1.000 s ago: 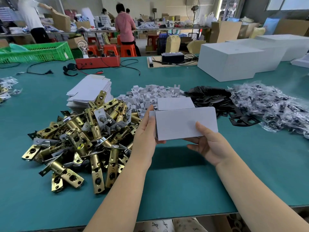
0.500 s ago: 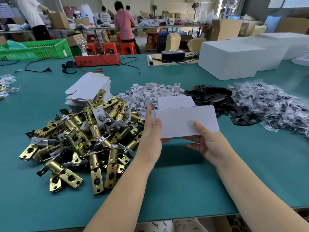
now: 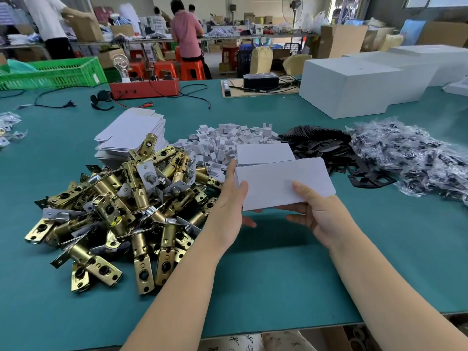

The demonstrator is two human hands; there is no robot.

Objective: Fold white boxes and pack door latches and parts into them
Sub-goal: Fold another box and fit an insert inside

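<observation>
I hold a small white box (image 3: pixel 278 178) above the green table (image 3: pixel 278 274), its long flap facing me. My left hand (image 3: pixel 231 209) grips the box's left end, thumb on the front face. My right hand (image 3: pixel 319 214) holds the lower right part, thumb on the flap and fingers beneath. A heap of brass door latches (image 3: pixel 121 206) lies to the left. Behind it sits a stack of flat white box blanks (image 3: pixel 131 133). Small white card inserts (image 3: pixel 228 143), black plates (image 3: pixel 329 150) and bagged parts (image 3: pixel 410 158) lie behind and right of the box.
Large white cartons (image 3: pixel 354 84) stand at the back right. A red device with cables (image 3: pixel 144 88) and a green crate (image 3: pixel 50 74) sit at the back left. People work at benches beyond the table. The table's front edge runs just below my forearms.
The box has tilted slightly and my left thumb has come onto its front face. My right hand has shifted a little along the lower edge.
</observation>
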